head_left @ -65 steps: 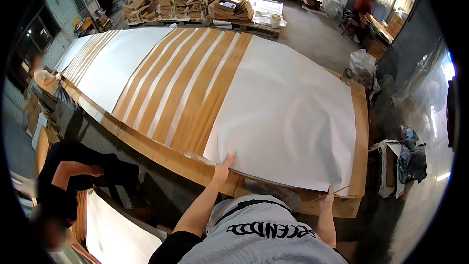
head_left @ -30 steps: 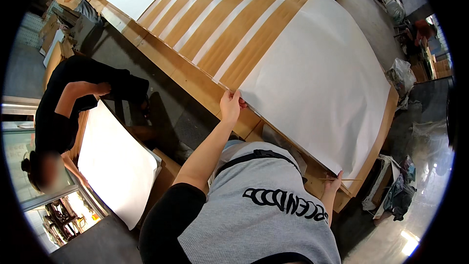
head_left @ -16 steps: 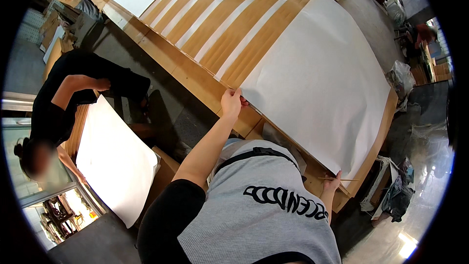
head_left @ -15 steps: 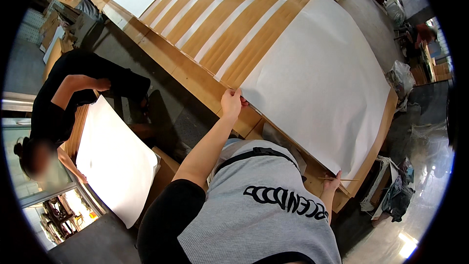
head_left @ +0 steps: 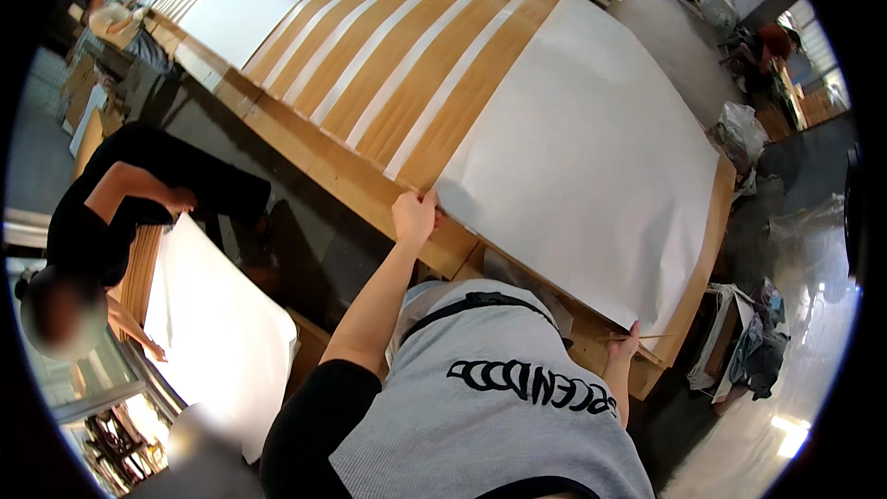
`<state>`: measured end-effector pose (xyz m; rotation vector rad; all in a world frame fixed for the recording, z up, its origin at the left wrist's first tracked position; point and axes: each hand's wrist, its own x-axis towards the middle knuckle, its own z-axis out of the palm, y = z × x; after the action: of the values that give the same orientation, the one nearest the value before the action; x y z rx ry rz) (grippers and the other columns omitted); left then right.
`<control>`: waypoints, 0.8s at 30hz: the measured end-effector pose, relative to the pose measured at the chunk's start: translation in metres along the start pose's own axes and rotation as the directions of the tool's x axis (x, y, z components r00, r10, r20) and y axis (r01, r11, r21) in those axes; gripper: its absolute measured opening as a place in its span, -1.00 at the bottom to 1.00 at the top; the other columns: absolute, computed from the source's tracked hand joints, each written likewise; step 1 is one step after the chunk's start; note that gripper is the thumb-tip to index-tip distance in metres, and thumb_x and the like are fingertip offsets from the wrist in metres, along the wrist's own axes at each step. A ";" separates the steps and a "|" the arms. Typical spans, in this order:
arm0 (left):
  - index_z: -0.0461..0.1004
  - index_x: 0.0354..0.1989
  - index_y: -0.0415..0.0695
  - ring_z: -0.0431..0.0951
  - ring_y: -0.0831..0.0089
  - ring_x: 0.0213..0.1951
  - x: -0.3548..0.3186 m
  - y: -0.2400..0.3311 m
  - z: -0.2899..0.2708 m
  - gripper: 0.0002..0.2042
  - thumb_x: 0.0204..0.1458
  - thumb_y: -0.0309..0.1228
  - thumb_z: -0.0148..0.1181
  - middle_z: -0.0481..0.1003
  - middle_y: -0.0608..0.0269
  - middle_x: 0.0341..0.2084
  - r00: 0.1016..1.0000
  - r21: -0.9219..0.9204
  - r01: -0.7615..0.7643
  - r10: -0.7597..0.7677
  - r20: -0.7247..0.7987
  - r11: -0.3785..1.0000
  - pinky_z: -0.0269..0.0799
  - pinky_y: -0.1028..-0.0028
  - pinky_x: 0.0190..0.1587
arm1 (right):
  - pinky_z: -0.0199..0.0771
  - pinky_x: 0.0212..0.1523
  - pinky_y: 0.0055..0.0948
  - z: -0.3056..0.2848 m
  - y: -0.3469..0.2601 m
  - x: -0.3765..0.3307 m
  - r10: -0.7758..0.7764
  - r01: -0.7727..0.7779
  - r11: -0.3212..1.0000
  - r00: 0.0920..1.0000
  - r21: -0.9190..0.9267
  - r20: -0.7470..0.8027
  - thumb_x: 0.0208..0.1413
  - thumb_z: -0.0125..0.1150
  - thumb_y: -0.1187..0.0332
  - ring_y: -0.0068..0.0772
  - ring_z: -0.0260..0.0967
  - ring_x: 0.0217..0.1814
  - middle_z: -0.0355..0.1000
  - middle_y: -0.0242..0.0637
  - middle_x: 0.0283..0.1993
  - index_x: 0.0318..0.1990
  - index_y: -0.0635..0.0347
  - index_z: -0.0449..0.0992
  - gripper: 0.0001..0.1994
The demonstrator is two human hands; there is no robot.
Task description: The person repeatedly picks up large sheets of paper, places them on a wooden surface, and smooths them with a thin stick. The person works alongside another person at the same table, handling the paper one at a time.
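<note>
A large white sheet [head_left: 582, 157] lies over the long work table, its near edge running between my hands. My left hand [head_left: 416, 216] pinches that edge at the near left corner, beside the brown and white strips. At the near right corner, my right hand [head_left: 626, 344] is closed on the edge, with a thin wooden stick [head_left: 656, 336] sticking out past its fingers. The right fingers are partly hidden under the sheet. Overlapping brown sheets [head_left: 434, 51] with white bands between them cover the table to the left.
The table's wooden edge [head_left: 346, 176] runs along my side. At left, a person in black [head_left: 111, 194] handles a white sheet [head_left: 217, 314] over a brown stack. Another person [head_left: 125, 28] stands at the far left. Bundled cloth and plastic [head_left: 753, 342] lie at right.
The view has shifted slightly, so the table sits a little lower and further left. Both my hands keep their grip. A blurred shape has appeared at the lower left.
</note>
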<state>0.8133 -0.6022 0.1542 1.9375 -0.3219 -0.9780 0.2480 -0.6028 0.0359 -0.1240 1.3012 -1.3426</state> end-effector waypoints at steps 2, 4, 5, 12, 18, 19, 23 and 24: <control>0.39 -0.60 -0.34 0.45 0.45 -0.75 0.008 -0.010 -0.003 -0.74 -0.03 -0.35 0.03 0.43 0.15 -0.76 0.999 -0.075 0.033 -0.031 0.030 0.997 0.37 0.52 -0.74 | 0.33 -0.23 -0.35 0.006 0.002 0.000 0.009 -0.009 1.000 1.000 0.001 -0.018 0.05 0.01 0.19 -0.37 0.34 -0.19 0.41 -0.43 -0.24 -0.23 0.03 0.40 -0.80; 0.39 -0.61 -0.32 0.46 0.44 -0.73 0.008 -0.011 -0.005 -0.74 -0.03 -0.35 0.04 0.43 0.15 -0.76 0.997 -0.105 0.061 -0.055 0.053 0.993 0.37 0.52 -0.72 | 0.32 -0.28 -0.38 0.013 0.001 -0.007 0.014 -0.018 0.998 0.998 -0.060 -0.055 0.04 0.03 0.19 -0.40 0.34 -0.20 0.41 -0.44 -0.25 -0.24 0.01 0.40 -0.81; 0.38 -0.62 -0.31 0.47 0.42 -0.70 0.005 -0.007 -0.007 -0.74 -0.04 -0.35 0.05 0.43 0.14 -0.75 0.996 -0.100 0.066 -0.060 0.059 0.993 0.37 0.51 -0.69 | 0.32 -0.29 -0.39 0.017 0.002 -0.012 0.006 -0.008 0.999 0.999 -0.038 -0.051 0.04 0.03 0.19 -0.40 0.34 -0.20 0.41 -0.45 -0.25 -0.24 0.01 0.40 -0.81; 0.37 -0.42 -0.19 0.41 0.21 -0.49 -0.027 0.012 0.007 -0.86 -0.09 -0.39 0.11 0.39 0.13 -0.43 0.733 0.520 -0.554 0.677 -0.065 0.650 0.30 0.33 -0.45 | 0.32 -0.15 -0.38 0.002 0.006 -0.004 0.024 -0.013 0.995 0.994 0.102 -0.106 0.06 -0.03 0.21 -0.41 0.30 -0.14 0.38 -0.43 -0.17 -0.15 0.05 0.36 -0.77; 0.43 -0.41 -0.01 0.28 0.26 -0.16 -0.046 0.014 0.036 -0.80 -0.29 -0.43 0.23 0.34 0.33 -0.22 0.290 0.264 -0.951 0.749 0.596 0.158 0.19 0.28 -0.17 | 0.20 0.01 -0.34 0.028 0.006 -0.015 -0.007 0.024 0.982 0.996 0.188 -0.090 0.05 0.00 0.28 -0.38 0.23 -0.05 0.33 -0.38 -0.11 -0.10 0.09 0.33 -0.75; 0.44 -0.41 0.01 0.27 0.26 -0.12 -0.051 0.012 0.044 -0.79 -0.32 -0.43 0.24 0.34 0.36 -0.20 0.279 0.250 -0.956 0.742 0.609 0.154 0.15 0.27 -0.13 | 0.28 -0.07 -0.36 0.025 0.002 -0.013 -0.006 0.018 0.986 0.997 0.166 -0.072 0.05 0.03 0.27 -0.39 0.28 -0.11 0.36 -0.41 -0.17 -0.14 0.08 0.36 -0.77; 0.47 -0.42 0.05 0.22 0.26 -0.03 -0.048 0.010 0.054 -0.78 -0.34 -0.42 0.25 0.33 0.42 -0.13 0.239 0.217 -0.968 0.726 0.645 0.125 0.09 0.26 -0.05 | 0.34 -0.16 -0.39 0.013 0.006 -0.006 -0.028 0.046 0.985 0.994 0.165 -0.108 0.03 0.07 0.28 -0.44 0.30 -0.18 0.37 -0.42 -0.24 -0.20 0.07 0.38 -0.81; 0.48 -0.41 0.06 0.23 0.27 -0.03 -0.050 0.012 0.054 -0.77 -0.35 -0.41 0.26 0.33 0.42 -0.12 0.246 0.221 -0.967 0.712 0.658 0.129 0.09 0.28 -0.05 | 0.34 -0.16 -0.40 0.015 0.004 -0.009 -0.030 0.050 0.986 0.992 0.158 -0.126 0.03 0.08 0.27 -0.44 0.30 -0.18 0.37 -0.42 -0.24 -0.19 0.07 0.37 -0.80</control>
<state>0.7428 -0.6137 0.1751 1.4866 -2.0507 -0.3753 0.2644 -0.6039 0.0437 0.0451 1.2923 -1.5037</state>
